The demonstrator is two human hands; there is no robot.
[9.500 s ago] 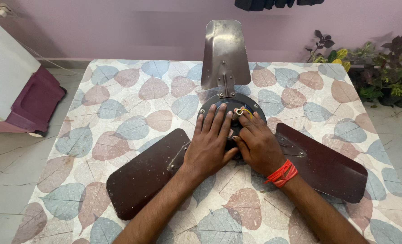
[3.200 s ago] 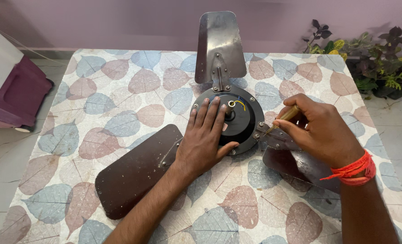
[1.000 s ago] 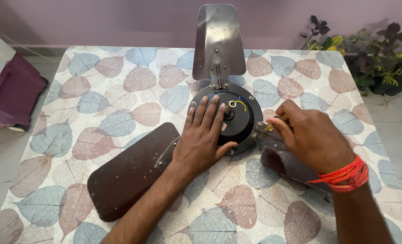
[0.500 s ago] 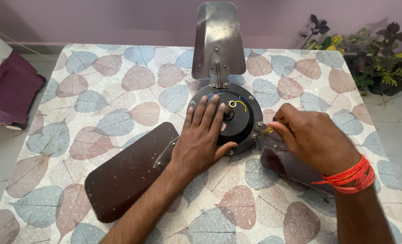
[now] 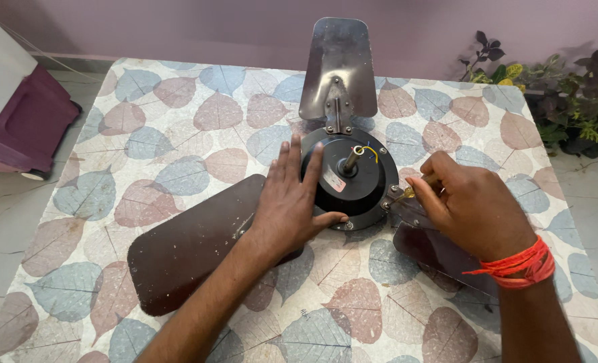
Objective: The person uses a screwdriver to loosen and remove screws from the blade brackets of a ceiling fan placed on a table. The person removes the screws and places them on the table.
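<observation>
A ceiling fan lies on a table with a leaf-patterned cloth (image 5: 178, 128). Its black motor hub (image 5: 361, 183) sits in the middle, with a short shaft and a yellow wire on top. My left hand (image 5: 289, 202) lies flat with fingers spread on the hub's left side. My right hand (image 5: 472, 208), with red thread at the wrist, grips a screwdriver (image 5: 416, 189) whose tip meets the blade bracket at the hub's right edge. One brown blade (image 5: 188, 245) points toward the near left. A silvery blade (image 5: 338, 67) points away. The right blade (image 5: 440, 252) is mostly under my right hand.
Potted plants (image 5: 568, 101) stand on the floor past the table's far right corner. A maroon and white object (image 5: 23, 121) sits on the floor to the left. A purple wall runs behind the table.
Over the last second both hands stay in place on the hub and the screwdriver. Earlier, both hands rested on the hub, then my right hand came to the right bracket with the screwdriver.
</observation>
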